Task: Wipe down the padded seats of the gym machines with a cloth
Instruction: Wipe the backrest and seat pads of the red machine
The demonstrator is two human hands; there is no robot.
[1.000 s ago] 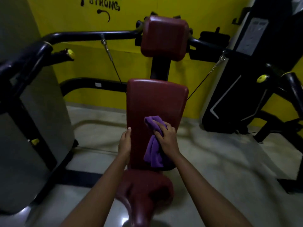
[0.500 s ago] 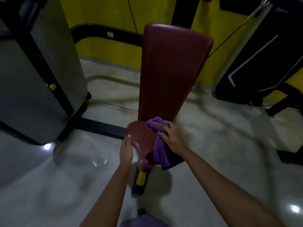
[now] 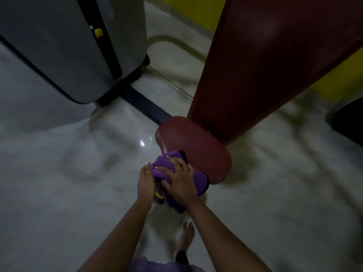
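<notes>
A pale, glossy floor [image 3: 59,183] spread under the machine, with a grey housing [image 3: 59,46] at the far left. The dark red backrest [image 3: 265,65] rose on the right, and the padded seat [image 3: 196,142] sat below it. The purple cloth [image 3: 199,180] lay bunched on the seat's near end. The right hand [image 3: 180,177] pressed it down with fingers spread. The left hand [image 3: 145,179] lay just beside it, fingers straight, against the seat's left edge.
</notes>
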